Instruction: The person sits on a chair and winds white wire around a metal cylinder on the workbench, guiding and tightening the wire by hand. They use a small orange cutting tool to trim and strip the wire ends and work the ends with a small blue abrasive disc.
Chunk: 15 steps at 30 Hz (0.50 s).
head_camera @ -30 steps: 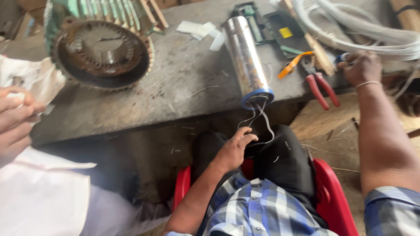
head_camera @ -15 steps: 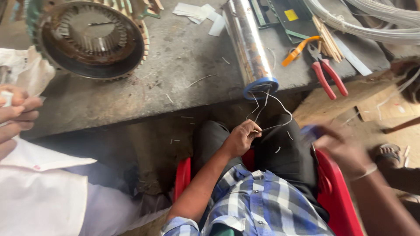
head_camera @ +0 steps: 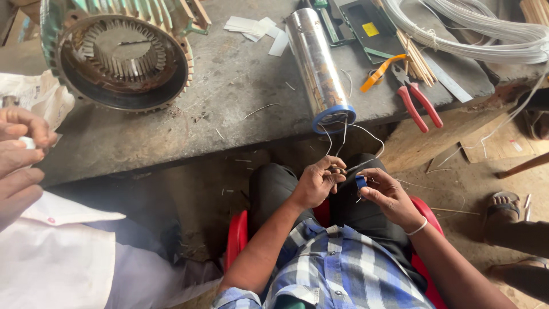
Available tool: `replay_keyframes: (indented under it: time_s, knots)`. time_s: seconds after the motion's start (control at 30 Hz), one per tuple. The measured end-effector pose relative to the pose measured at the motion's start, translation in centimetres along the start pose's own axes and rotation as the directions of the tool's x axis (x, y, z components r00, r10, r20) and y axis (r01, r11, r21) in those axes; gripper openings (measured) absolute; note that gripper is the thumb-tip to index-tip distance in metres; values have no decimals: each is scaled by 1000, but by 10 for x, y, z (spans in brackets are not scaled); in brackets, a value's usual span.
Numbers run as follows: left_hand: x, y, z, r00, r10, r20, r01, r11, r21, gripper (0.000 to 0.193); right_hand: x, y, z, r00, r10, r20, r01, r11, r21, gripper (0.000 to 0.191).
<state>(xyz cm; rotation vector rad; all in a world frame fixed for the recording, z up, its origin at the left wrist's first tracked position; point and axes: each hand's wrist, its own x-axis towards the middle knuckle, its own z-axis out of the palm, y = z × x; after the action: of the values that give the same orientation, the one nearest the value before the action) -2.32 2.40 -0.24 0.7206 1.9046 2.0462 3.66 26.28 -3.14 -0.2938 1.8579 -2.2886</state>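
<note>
My left hand [head_camera: 316,183] is over my lap, pinching the thin white wires [head_camera: 343,134] that hang from the blue-capped end of a shiny metal cylinder [head_camera: 318,63] lying on the workbench. My right hand [head_camera: 389,194] sits right beside it and holds a small blue object [head_camera: 361,182]. A thin dark strand [head_camera: 360,166] runs between the two hands. I sit on a red chair [head_camera: 237,234] in a checked shirt.
On the grey bench [head_camera: 171,131] lie a large motor stator housing [head_camera: 120,54], red-handled pliers [head_camera: 420,100], an orange-handled tool [head_camera: 380,71], wooden sticks and a coil of white tubing [head_camera: 474,28]. A person in white has their hands [head_camera: 20,154] at the left. A sandalled foot [head_camera: 503,209] is at the right.
My right hand left the bench near the pliers, came down to my lap and now holds the small blue object beside my left hand, which stayed on the wires.
</note>
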Motion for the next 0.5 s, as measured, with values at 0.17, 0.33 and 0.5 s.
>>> replay_keyframes:
  time_s: [0.17, 0.33, 0.5]
  knots:
    - [-1, 4, 1, 1000, 18, 5, -18, 999, 30, 31, 20, -5, 9, 997, 51, -59, -52, 998, -19, 40]
    - [-2, 18, -1, 1000, -5, -30, 6, 999, 35, 45, 32, -17, 22, 999, 29, -37, -30, 999, -28, 52]
    - [-2, 27, -4, 998, -50, -30, 51, 997, 62, 50, 34, -19, 23, 999, 44, 1, -44, 999, 15, 58]
